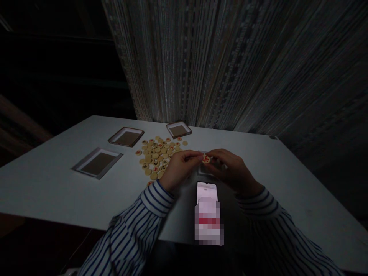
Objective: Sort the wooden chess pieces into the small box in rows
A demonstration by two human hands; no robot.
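Note:
Between my two hands, above the table, is a round xiangqi piece [206,159] with a red character facing me. The fingertips of my left hand [181,165] pinch its left edge. My right hand [234,170] is closed on its right side with thumb and fingers. Just left of my left hand lies a heap of pale wooden xiangqi pieces [155,156], some with red or black characters, some blank side up. A grey-rimmed tray [201,172] sits beneath my hands, partly hidden by them.
A lit phone [207,191], its screen partly blurred, lies near the front edge of the white table [57,184]. Left of the heap are a grey box lid [77,167] and a brown-edged box [112,141]. Another box [188,133] stands behind it. A string curtain [184,69] hangs at the back.

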